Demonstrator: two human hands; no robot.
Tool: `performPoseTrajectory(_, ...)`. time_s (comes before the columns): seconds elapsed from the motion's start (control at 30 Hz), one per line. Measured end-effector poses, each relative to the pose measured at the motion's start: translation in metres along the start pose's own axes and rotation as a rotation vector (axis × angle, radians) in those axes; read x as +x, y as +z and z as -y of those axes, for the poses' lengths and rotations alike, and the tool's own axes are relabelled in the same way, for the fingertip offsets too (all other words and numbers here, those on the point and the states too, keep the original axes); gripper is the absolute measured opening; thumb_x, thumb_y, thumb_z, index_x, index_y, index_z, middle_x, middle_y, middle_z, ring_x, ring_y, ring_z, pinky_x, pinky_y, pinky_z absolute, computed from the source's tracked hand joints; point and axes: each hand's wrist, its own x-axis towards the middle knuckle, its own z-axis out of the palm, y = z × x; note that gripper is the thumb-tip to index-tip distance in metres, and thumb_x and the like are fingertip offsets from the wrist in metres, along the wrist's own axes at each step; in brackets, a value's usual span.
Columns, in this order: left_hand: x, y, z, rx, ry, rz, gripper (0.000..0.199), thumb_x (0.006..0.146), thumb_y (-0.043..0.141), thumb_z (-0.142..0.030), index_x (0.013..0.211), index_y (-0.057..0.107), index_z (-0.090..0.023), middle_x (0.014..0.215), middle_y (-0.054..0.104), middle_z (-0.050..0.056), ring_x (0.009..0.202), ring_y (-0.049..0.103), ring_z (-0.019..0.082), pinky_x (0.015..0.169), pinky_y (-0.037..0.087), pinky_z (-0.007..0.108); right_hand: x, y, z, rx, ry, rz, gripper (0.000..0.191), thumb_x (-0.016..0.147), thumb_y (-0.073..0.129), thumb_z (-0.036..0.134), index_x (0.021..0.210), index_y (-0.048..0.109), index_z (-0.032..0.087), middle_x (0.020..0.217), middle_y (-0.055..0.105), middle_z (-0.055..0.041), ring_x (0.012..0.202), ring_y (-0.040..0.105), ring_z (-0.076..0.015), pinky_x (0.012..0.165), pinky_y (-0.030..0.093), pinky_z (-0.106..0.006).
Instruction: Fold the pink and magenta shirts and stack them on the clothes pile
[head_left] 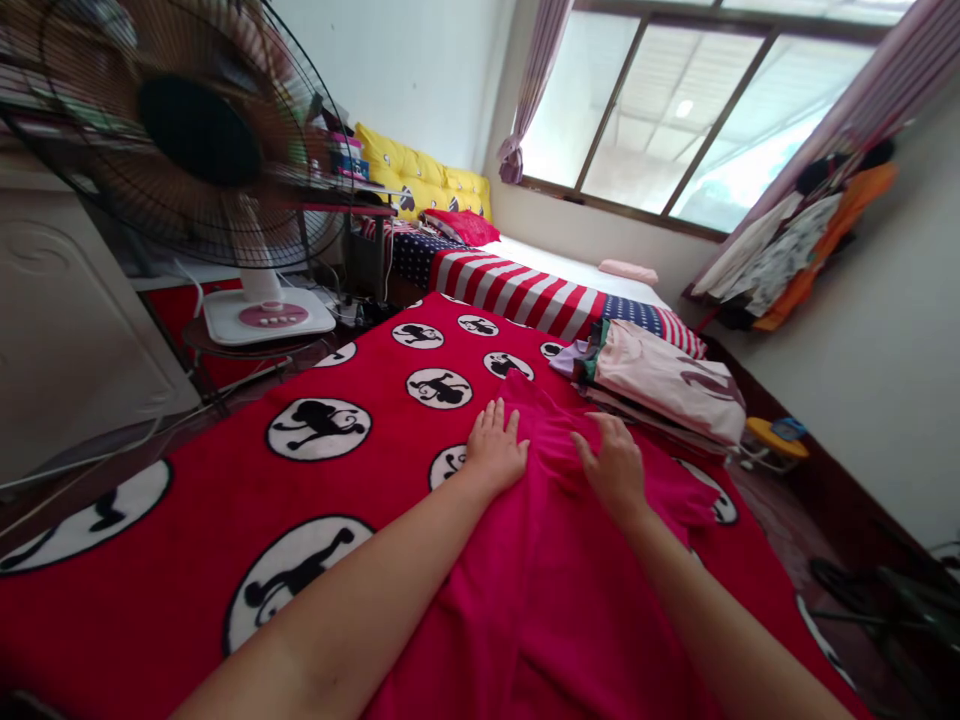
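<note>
A bright pink garment (pixel 592 590), perhaps a shirt, lies spread over a red blanket (pixel 202 510) printed with black monkey figures in white circles. My left hand (pixel 495 450) rests flat on the garment's left edge near its far end, fingers stretched out. On the other side of the cloth, my right hand (pixel 613 465) is over the garment with thumb and fingers apart; whether it presses on the fabric I cannot tell. Wrinkles run through the cloth between both hands. Beyond my right hand sits a stack of folded clothes (pixel 660 380), a pale pink piece on top.
At left an electric fan (pixel 199 130) stands on a stool (pixel 247 345). A second bed with a stars-and-stripes cover (pixel 517 290) lies beyond. Clothes (pixel 802 245) hang on the right wall, above a small yellow stool (pixel 776 438). A window (pixel 675 110) is behind.
</note>
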Motion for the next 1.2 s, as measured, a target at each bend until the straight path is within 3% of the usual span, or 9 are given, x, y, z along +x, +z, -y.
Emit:
performPoseTrajectory(0.1,0.0,-0.001,0.0,0.009,0.006,0.006,0.062,0.091,0.037,-0.044,0.144,0.037,-0.011,0.154,0.024,0.017,0.142,0.02,0.03,0.115,0.017,0.042,-0.034,-0.005,0.003,0.133,-0.281,0.238,0.05,0.091,0.046,0.04,0.137,0.045,0.02,0.141,0.048,-0.0112,0.132,0.041,-0.0235,0.106,0.036,-0.043)
performPoseTrajectory(0.17,0.0,-0.001,0.001,0.009,0.011,0.0,0.062,0.091,0.039,-0.043,0.143,0.038,-0.009,0.153,0.025,0.019,0.142,0.022,0.031,0.115,0.018,0.042,-0.051,-0.009,-0.01,0.142,-0.256,0.364,0.05,0.091,0.042,0.043,0.137,0.046,0.023,0.144,0.045,-0.0095,0.134,0.038,-0.0239,0.107,0.034,-0.046)
performPoseTrajectory(0.3,-0.002,-0.006,0.003,-0.033,0.104,-0.079,0.054,0.089,0.047,-0.036,0.137,0.047,-0.012,0.151,0.029,0.019,0.14,0.024,0.033,0.113,0.022,0.048,-0.064,-0.032,-0.065,0.084,0.034,0.125,0.047,0.089,0.039,0.044,0.122,0.058,0.017,0.13,0.057,-0.0139,0.12,0.053,-0.0246,0.1,0.042,-0.04)
performPoseTrajectory(0.4,-0.005,-0.01,0.001,-0.1,0.394,-0.179,0.04,0.09,0.048,-0.029,0.127,0.057,-0.019,0.149,0.036,0.012,0.14,0.026,0.029,0.114,0.022,0.049,-0.064,-0.057,-0.11,-0.133,0.314,-0.009,0.048,0.083,0.044,0.045,0.114,0.061,0.012,0.113,0.063,-0.0176,0.102,0.062,-0.0282,0.086,0.048,-0.04)
performPoseTrajectory(0.57,-0.006,-0.007,-0.004,-0.195,0.724,-0.036,0.029,0.092,0.046,-0.032,0.106,0.069,-0.021,0.125,0.061,0.008,0.124,0.049,0.023,0.108,0.034,0.04,-0.058,-0.074,-0.144,-0.235,0.624,0.358,0.056,0.078,0.041,0.065,0.078,0.069,0.016,0.082,0.07,-0.0175,0.085,0.066,-0.0334,0.069,0.047,-0.039)
performPoseTrajectory(0.67,-0.005,-0.004,-0.003,-0.231,0.753,-0.025,0.027,0.092,0.047,-0.03,0.102,0.07,-0.02,0.116,0.065,0.008,0.115,0.056,0.021,0.106,0.037,0.035,-0.054,-0.068,-0.139,-0.158,0.575,0.321,0.054,0.072,0.045,0.068,0.068,0.067,0.02,0.075,0.07,-0.0135,0.077,0.065,-0.0313,0.062,0.045,-0.036)
performPoseTrajectory(0.97,-0.004,-0.004,0.0,-0.421,0.7,-0.063,0.028,0.091,0.05,-0.027,0.111,0.066,-0.017,0.114,0.066,0.01,0.109,0.059,0.021,0.098,0.043,0.032,-0.036,-0.061,-0.102,0.284,0.515,-0.208,0.037,0.068,0.054,0.054,0.063,0.06,0.018,0.052,0.058,-0.0022,0.053,0.053,-0.0189,0.052,0.039,-0.029)
performPoseTrajectory(1.1,-0.004,-0.007,0.0,-0.608,0.574,-0.12,0.037,0.092,0.049,-0.032,0.124,0.059,-0.016,0.114,0.066,0.011,0.106,0.06,0.02,0.094,0.045,0.032,-0.017,-0.061,-0.049,0.382,0.441,-0.2,0.033,0.068,0.061,0.05,0.07,0.062,0.017,0.058,0.06,-0.0029,0.055,0.055,-0.0182,0.056,0.044,-0.03)
performPoseTrajectory(1.2,-0.003,-0.009,0.002,-0.77,0.461,-0.095,0.047,0.091,0.05,-0.04,0.133,0.051,-0.018,0.112,0.067,0.01,0.099,0.063,0.019,0.088,0.049,0.031,-0.016,-0.051,0.002,0.554,0.264,0.001,0.034,0.07,0.064,0.047,0.084,0.065,0.016,0.081,0.069,-0.0082,0.072,0.063,-0.0207,0.068,0.05,-0.032)
